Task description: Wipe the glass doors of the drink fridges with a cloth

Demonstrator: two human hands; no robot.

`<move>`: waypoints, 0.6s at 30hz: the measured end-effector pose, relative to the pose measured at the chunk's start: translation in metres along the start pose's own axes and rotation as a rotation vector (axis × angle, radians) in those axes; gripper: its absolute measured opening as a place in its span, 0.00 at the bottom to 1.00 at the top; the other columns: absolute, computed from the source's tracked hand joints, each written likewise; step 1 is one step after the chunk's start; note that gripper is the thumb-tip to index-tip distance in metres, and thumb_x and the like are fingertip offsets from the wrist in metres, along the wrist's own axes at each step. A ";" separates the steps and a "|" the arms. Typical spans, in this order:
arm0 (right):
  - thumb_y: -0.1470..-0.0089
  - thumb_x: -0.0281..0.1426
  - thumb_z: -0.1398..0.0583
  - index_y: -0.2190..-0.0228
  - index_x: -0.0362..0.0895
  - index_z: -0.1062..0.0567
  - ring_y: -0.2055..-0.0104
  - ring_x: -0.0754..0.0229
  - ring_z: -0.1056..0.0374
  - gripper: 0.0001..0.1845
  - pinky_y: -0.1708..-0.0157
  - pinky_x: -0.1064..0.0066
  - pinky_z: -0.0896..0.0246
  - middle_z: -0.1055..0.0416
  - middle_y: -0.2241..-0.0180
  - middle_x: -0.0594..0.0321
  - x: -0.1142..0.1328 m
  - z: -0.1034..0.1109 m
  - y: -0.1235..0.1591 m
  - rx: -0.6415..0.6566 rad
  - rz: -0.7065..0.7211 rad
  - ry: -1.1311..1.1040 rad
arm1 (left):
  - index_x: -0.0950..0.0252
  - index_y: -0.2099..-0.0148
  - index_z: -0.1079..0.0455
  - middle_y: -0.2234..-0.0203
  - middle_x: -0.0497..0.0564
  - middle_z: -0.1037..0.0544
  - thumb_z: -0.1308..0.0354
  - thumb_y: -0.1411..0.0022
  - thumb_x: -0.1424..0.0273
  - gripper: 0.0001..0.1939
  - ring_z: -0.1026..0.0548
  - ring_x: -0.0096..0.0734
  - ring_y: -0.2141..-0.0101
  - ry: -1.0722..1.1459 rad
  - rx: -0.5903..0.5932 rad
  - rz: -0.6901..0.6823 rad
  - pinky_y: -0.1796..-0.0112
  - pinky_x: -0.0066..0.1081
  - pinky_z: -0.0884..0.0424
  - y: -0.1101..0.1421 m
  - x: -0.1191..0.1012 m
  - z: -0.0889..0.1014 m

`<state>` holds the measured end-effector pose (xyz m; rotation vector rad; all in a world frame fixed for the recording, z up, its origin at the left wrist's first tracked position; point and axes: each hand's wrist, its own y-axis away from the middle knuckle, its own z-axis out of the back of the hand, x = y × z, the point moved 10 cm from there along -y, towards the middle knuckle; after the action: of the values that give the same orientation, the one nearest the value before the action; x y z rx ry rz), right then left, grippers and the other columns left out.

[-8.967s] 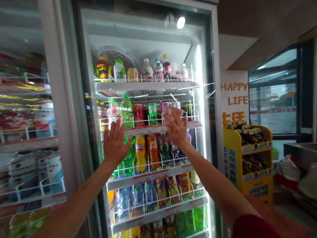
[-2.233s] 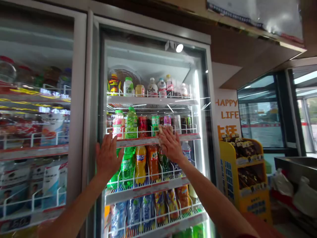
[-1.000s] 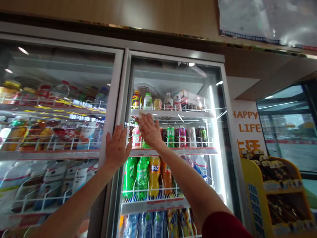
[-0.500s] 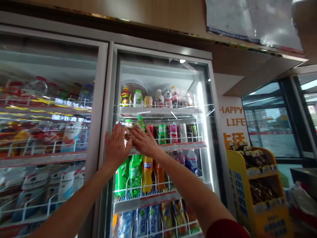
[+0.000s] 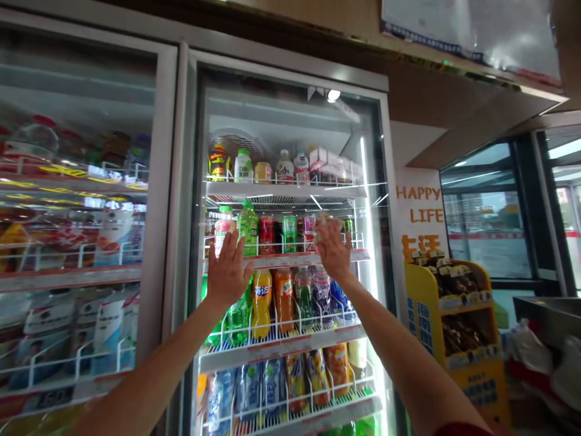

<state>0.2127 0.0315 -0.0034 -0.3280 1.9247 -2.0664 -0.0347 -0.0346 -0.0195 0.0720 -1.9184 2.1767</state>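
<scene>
My left hand (image 5: 228, 270) is raised with its fingers stretched up, flat against or just in front of the glass door (image 5: 290, 85) of a drinks fridge. It holds nothing. Farther right, my right hand (image 5: 334, 251) presses a crumpled pale cloth (image 5: 327, 228) against the same glass, its palm and fingertips over it; motion blurs the cloth a little. Behind the glass, level with both hands, stand a green bottle (image 5: 247, 227), a red can (image 5: 267, 235) and a green can (image 5: 289, 233). My right hand and the cloth hide part of that can row.
A second glass-doored fridge (image 5: 166, 151) with bottles adjoins on the left. Lower shelves hold an orange bottle (image 5: 284, 297) among several others. A yellow display stand (image 5: 467, 315) with packets stands at the right. A plastic sheet (image 5: 472, 36) hangs at the upper right.
My right hand has slid right across the glass with the cloth, away from my left hand. My left hand stays near its place, a little lower relative to the shelves. The view has shifted slightly.
</scene>
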 end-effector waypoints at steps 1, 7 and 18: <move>0.41 0.34 0.57 0.41 0.49 0.48 0.37 0.54 0.54 0.26 0.41 0.44 0.63 0.49 0.39 0.56 -0.029 0.008 0.002 -0.076 -0.196 0.015 | 0.65 0.35 0.58 0.38 0.57 0.51 0.58 0.37 0.63 0.31 0.53 0.40 0.38 0.000 0.011 0.013 0.40 0.48 0.62 0.002 0.001 -0.002; 0.41 0.33 0.56 0.40 0.49 0.49 0.35 0.55 0.61 0.27 0.40 0.49 0.61 0.52 0.37 0.58 0.007 -0.001 0.034 -0.040 -0.069 -0.032 | 0.65 0.35 0.57 0.38 0.57 0.50 0.58 0.37 0.63 0.30 0.53 0.41 0.38 0.031 0.035 0.047 0.41 0.50 0.62 0.025 0.002 -0.009; 0.40 0.34 0.57 0.39 0.46 0.53 0.35 0.52 0.57 0.28 0.42 0.46 0.60 0.51 0.38 0.52 -0.017 0.005 0.082 -0.077 -0.252 -0.003 | 0.62 0.34 0.68 0.38 0.57 0.50 0.56 0.37 0.64 0.34 0.53 0.40 0.38 0.000 0.075 0.003 0.41 0.49 0.59 0.077 -0.014 -0.017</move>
<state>0.2349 0.0283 -0.0845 -0.6194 2.0565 -2.1430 -0.0354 -0.0287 -0.0991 0.0820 -1.8381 2.2498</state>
